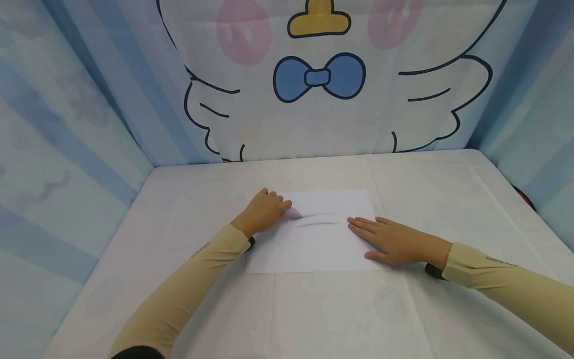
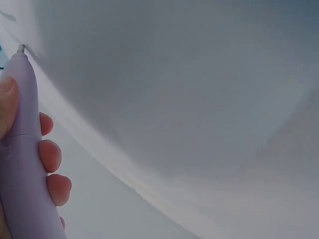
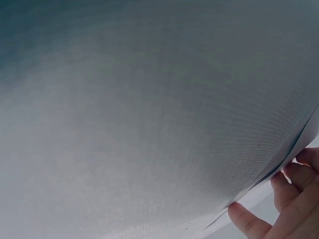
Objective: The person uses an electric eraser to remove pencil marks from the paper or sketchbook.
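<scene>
My left hand (image 1: 263, 212) grips a lilac electric eraser (image 1: 293, 213), its fingers curled round the thick body. In the left wrist view, the thumb lies along one side of the eraser (image 2: 22, 179) and the fingertips show on the other. Its narrow tip points at the left end of a faint grey stroke (image 1: 319, 215) on a white sheet of paper (image 1: 291, 254). A darker grey stroke (image 1: 317, 224) runs just below. Flat over the paper's right edge, my right hand (image 1: 394, 242) rests with fingers extended. Those fingertips press at the sheet's edge in the right wrist view.
A white cloth (image 1: 215, 319) covers the table under the paper. Behind the table's far edge hangs a pale curtain (image 1: 318, 129) with a cartoon print, and blue-white curtains (image 1: 67, 164) flank the sides. Dark bands sit at both wrists.
</scene>
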Action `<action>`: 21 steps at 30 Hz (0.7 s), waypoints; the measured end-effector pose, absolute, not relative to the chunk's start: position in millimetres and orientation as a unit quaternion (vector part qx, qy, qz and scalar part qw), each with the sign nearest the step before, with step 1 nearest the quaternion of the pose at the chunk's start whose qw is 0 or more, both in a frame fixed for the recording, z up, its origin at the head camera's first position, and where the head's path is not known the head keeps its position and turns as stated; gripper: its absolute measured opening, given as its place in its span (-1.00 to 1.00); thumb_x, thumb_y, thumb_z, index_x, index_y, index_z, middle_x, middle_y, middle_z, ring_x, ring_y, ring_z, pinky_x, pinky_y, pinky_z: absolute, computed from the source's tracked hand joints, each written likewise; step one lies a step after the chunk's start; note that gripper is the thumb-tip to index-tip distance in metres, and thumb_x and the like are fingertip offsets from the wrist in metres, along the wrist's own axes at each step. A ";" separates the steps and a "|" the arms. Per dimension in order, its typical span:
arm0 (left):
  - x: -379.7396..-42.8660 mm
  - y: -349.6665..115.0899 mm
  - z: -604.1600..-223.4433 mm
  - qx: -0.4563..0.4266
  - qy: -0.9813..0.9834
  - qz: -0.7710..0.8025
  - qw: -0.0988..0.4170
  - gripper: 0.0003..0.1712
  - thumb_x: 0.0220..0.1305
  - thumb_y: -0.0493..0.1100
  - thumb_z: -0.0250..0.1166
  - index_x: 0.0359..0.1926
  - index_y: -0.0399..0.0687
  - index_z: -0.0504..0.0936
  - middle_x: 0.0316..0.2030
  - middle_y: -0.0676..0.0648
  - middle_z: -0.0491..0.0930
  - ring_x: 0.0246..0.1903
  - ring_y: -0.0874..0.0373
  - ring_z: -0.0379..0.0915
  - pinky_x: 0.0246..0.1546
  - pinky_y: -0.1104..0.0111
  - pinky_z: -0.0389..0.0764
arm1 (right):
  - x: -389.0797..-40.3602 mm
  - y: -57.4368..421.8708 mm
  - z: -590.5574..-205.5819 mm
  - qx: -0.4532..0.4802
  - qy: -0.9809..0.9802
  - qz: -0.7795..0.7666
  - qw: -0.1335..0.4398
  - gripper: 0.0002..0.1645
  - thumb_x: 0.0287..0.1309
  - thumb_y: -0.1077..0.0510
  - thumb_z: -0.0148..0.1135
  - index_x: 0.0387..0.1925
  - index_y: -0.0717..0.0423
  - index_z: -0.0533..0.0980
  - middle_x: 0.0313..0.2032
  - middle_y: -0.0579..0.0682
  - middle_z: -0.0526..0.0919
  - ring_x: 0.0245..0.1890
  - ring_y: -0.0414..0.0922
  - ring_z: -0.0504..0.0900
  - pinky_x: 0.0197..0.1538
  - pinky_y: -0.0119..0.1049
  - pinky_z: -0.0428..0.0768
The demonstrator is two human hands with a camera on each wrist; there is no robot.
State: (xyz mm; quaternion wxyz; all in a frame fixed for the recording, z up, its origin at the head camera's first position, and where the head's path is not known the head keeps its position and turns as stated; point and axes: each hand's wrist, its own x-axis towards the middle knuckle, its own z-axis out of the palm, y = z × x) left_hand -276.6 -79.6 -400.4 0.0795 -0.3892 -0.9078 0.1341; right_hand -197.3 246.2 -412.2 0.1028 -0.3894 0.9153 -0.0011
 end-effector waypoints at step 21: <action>-276.5 -75.8 -397.6 -0.405 -0.898 0.140 0.097 -0.77 0.28 0.05 0.16 -0.17 0.05 0.54 -0.36 -0.01 0.66 -0.36 0.09 0.54 -0.31 0.32 0.38 | -196.7 245.4 -412.1 -0.389 0.915 0.003 0.106 -0.15 0.30 -0.19 -0.03 0.43 0.15 -0.01 0.46 0.07 0.00 0.44 0.06 0.06 0.33 0.15 0.16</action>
